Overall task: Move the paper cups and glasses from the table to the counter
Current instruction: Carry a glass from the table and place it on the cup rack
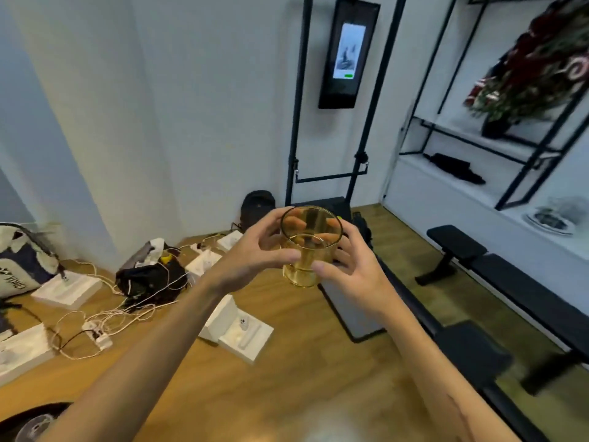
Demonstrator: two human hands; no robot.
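A clear, yellow-tinted drinking glass (307, 247) is held upright in the air in front of me, over the far right edge of the wooden table (287, 378). My left hand (255, 250) wraps its left side and my right hand (350, 263) wraps its right side, fingers curled behind the glass and thumbs at the front. The glass looks empty. No paper cups are in view.
On the table lie several white open boxes (236, 330), tangled cables with a power strip (95, 333), a black bag (146, 279) and a tote bag (22, 260). A black bench (510, 282) stands on the right, below a white shelf (478, 173) with black framing.
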